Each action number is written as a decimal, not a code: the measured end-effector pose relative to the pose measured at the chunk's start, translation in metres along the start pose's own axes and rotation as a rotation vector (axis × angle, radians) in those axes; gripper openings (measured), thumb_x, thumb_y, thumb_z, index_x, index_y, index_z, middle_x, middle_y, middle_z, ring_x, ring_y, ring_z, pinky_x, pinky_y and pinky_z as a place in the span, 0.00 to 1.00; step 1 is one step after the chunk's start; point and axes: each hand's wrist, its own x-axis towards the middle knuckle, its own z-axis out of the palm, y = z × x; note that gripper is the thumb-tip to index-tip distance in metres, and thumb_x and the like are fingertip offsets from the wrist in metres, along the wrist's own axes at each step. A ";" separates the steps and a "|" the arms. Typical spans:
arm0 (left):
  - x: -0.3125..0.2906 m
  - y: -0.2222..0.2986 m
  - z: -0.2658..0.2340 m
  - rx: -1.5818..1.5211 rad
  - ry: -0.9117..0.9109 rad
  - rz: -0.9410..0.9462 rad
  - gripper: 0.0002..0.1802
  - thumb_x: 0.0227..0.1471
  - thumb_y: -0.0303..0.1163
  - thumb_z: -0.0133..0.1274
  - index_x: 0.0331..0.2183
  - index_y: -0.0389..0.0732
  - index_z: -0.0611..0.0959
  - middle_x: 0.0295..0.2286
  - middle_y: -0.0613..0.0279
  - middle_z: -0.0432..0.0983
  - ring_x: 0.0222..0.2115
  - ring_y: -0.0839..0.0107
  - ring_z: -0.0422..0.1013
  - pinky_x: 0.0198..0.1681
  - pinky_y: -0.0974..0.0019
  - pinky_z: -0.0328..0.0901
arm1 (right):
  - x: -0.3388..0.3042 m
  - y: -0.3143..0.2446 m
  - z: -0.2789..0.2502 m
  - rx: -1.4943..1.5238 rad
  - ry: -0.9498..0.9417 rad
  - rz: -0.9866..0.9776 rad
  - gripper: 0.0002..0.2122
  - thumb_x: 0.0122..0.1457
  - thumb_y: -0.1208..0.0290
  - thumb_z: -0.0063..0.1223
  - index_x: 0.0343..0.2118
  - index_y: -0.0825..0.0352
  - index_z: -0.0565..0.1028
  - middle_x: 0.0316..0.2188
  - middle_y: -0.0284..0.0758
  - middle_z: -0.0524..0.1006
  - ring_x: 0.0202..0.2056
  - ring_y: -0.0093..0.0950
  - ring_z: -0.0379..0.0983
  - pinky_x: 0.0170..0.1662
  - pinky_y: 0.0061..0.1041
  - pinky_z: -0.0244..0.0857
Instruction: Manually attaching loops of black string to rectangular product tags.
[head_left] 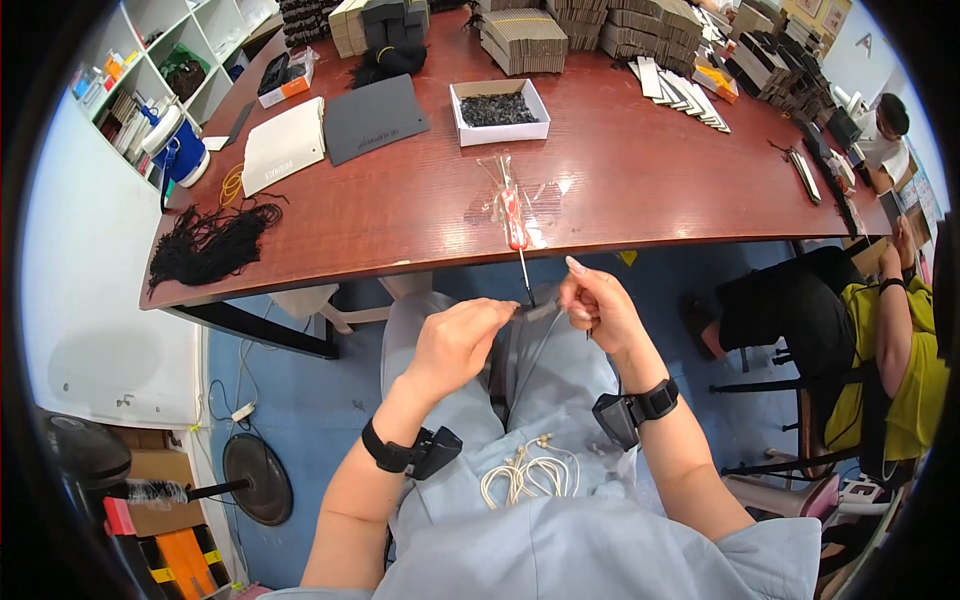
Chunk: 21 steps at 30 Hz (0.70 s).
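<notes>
My left hand (pixel 455 340) is closed in a pinch in front of the table edge, fingertips on a short dark strip or cord (pixel 538 312) that blurs between my hands. My right hand (pixel 605 312) has its fingers curled in and one finger raised, at the strip's other end; what lies inside its fingers is too small to make out. A red-handled tool (pixel 514 222) is fixed to the tabletop under clear tape, its thin metal shaft sticking out past the edge. The dark tip of that shaft comes down between my two hands, by the strip.
On the brown table (pixel 380 215) stand a white box (pixel 500 135) of small black pieces, a bundle of black cords (pixel 215 245), grey and cream sheets (pixel 378 118) and stacked cardboard (pixel 525 42). A coiled white cable (pixel 530 475) lies on my lap. At right sits a person in yellow (pixel 885 370).
</notes>
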 end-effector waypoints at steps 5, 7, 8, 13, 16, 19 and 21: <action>-0.011 0.005 -0.003 0.060 -0.091 0.063 0.09 0.35 0.19 0.47 0.26 0.37 0.74 0.27 0.60 0.73 0.30 0.64 0.70 0.30 0.67 0.66 | 0.001 -0.015 0.023 -0.447 -0.016 -0.098 0.10 0.50 0.64 0.48 0.29 0.65 0.76 0.16 0.24 0.66 0.17 0.11 0.57 0.19 0.10 0.47; -0.013 0.007 -0.002 0.044 -0.077 0.037 0.09 0.35 0.19 0.47 0.26 0.37 0.74 0.27 0.60 0.73 0.30 0.64 0.70 0.30 0.67 0.66 | 0.005 -0.014 0.024 -0.538 -0.135 -0.289 0.07 0.49 0.70 0.49 0.28 0.67 0.75 0.20 0.26 0.70 0.23 0.13 0.62 0.25 0.13 0.54; -0.013 0.007 -0.002 0.030 -0.062 0.013 0.08 0.36 0.19 0.47 0.26 0.37 0.74 0.27 0.60 0.73 0.29 0.64 0.70 0.30 0.67 0.66 | 0.005 -0.015 0.024 -0.538 -0.134 -0.288 0.07 0.49 0.70 0.49 0.28 0.67 0.75 0.20 0.26 0.70 0.23 0.13 0.62 0.25 0.13 0.54; -0.014 0.010 0.001 0.033 -0.065 -0.003 0.08 0.37 0.19 0.48 0.27 0.37 0.74 0.27 0.60 0.73 0.29 0.64 0.70 0.29 0.67 0.66 | 0.003 -0.016 0.023 -0.536 -0.132 -0.264 0.06 0.48 0.73 0.50 0.27 0.68 0.75 0.21 0.28 0.71 0.26 0.15 0.63 0.29 0.15 0.56; -0.014 0.010 0.001 0.011 -0.063 -0.009 0.08 0.37 0.19 0.48 0.26 0.37 0.74 0.26 0.59 0.73 0.29 0.64 0.70 0.29 0.67 0.66 | 0.004 -0.012 0.022 -0.525 -0.145 -0.305 0.06 0.49 0.74 0.50 0.27 0.69 0.75 0.22 0.28 0.71 0.25 0.15 0.64 0.29 0.14 0.56; -0.015 0.010 0.001 -0.001 -0.056 -0.024 0.07 0.37 0.19 0.48 0.26 0.37 0.74 0.26 0.59 0.73 0.28 0.64 0.70 0.29 0.67 0.66 | 0.002 -0.017 0.024 -0.555 -0.135 -0.265 0.05 0.48 0.75 0.50 0.27 0.70 0.75 0.22 0.28 0.71 0.25 0.15 0.64 0.28 0.14 0.56; -0.016 0.010 0.002 0.000 -0.053 -0.029 0.07 0.37 0.19 0.48 0.26 0.37 0.74 0.26 0.59 0.73 0.28 0.64 0.70 0.29 0.67 0.66 | 0.001 -0.017 0.027 -0.539 -0.130 -0.269 0.05 0.48 0.75 0.50 0.27 0.70 0.75 0.23 0.28 0.71 0.25 0.15 0.64 0.27 0.13 0.56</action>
